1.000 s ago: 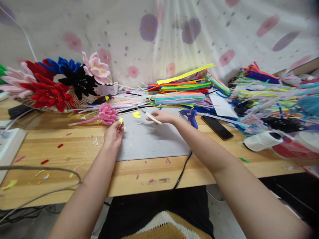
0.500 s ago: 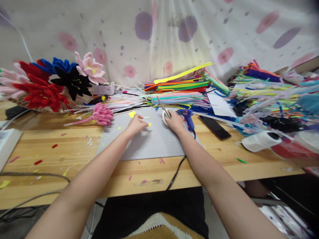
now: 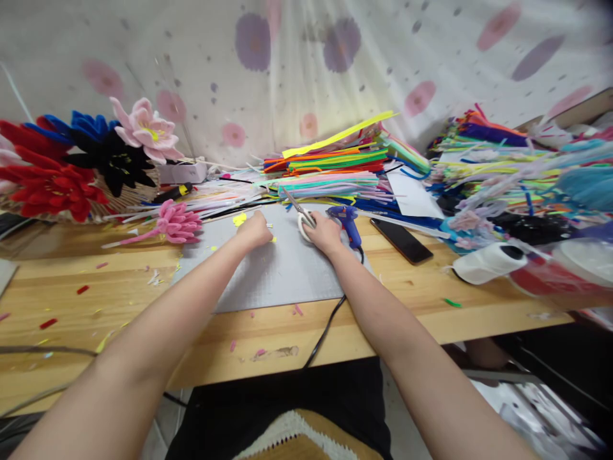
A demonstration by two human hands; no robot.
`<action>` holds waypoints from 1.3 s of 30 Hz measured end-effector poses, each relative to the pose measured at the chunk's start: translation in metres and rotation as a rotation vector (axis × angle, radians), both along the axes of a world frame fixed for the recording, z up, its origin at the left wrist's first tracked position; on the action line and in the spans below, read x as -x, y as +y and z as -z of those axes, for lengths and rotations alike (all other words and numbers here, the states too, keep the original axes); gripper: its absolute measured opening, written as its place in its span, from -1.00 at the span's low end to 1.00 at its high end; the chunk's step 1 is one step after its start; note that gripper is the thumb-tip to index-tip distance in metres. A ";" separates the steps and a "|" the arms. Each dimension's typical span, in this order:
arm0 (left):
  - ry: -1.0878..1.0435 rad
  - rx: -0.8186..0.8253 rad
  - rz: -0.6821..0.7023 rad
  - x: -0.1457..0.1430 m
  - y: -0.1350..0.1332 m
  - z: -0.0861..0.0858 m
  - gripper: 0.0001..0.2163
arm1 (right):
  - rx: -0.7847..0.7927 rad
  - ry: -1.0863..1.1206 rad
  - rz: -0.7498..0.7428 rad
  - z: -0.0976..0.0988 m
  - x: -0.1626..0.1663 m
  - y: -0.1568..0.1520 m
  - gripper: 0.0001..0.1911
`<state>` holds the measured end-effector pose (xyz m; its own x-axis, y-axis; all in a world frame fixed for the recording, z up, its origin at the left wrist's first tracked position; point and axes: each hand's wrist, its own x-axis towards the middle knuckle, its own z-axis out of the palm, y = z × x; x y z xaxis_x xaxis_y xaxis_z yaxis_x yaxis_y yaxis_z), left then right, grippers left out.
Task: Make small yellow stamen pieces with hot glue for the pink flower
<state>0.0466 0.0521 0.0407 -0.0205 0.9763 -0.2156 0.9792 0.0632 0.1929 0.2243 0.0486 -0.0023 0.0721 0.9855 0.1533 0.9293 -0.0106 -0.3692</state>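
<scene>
My right hand is closed on scissors with pale handles, blades angled toward the back left. Over the left part of the grey mat, my left hand has its fingers curled in and pointing down; whatever is between them is hidden. Right beside its fingers lies a small heap of yellow pieces. A small yellow scrap shows at the other side of that hand. Just right of my right hand rests a blue glue gun.
Bundles of coloured pipe cleaners line the back. A pink fuzzy flower lies left of the mat, near a basket of larger flowers. To the right are a phone and a white roll. A black cord crosses the front edge.
My left hand's fingers have gone from partly extended to curled down beside the yellow pieces. My right hand keeps the scissors. The whole view has swung slightly right.
</scene>
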 end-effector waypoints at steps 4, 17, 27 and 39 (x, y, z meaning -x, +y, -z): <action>0.105 -0.094 0.085 -0.009 -0.012 0.001 -0.57 | 0.009 -0.001 -0.013 -0.002 0.000 0.000 -0.63; 0.247 -0.268 0.235 -0.018 -0.027 0.011 -0.67 | -0.001 -0.004 -0.019 -0.003 0.001 -0.001 -0.63; 0.117 -0.259 0.147 -0.005 -0.022 0.017 -0.66 | -0.009 -0.012 -0.020 -0.001 0.001 0.000 -0.63; -0.349 -0.260 0.019 0.031 -0.005 0.015 -0.64 | 0.002 -0.026 -0.020 -0.001 0.001 -0.001 -0.62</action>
<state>0.0152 0.0474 0.0262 0.0290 0.9985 0.0465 0.8531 -0.0490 0.5195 0.2234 0.0475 -0.0016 0.0488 0.9870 0.1531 0.9388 0.0070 -0.3445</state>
